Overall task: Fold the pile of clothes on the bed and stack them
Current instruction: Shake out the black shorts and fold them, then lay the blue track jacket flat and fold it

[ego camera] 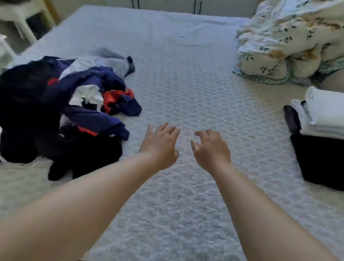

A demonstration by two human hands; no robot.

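Both arms are stretched out over the middle of the bed (191, 86); the left hand (160, 145) has its fingers spread and loose, the right hand (210, 150) has them lightly curled, and neither holds anything; both hang above bare cover, near each other but apart.

The unfolded pile of clothes (51, 108) lies to the left, a tangle of black, navy, white and red, with a grey piece at its far edge; the finished stack (328, 142) sits at the right, white folded pieces on top of black ones. So I'd judge this to be the gap between garments: one is done and stacked, the next is not yet picked. The next move calls for a reach left to the pile, and for pulling one piece free of the tangle without dragging its neighbours, then laying it flat on the open cover between pile and stack.

The stack runs off the right edge, so its full width is hidden; how many garments remain in the pile I cannot count, perhaps five or six, the dark ones merging together. A flowered duvet (297, 41) is bunched at the far right; the left background is blurred.
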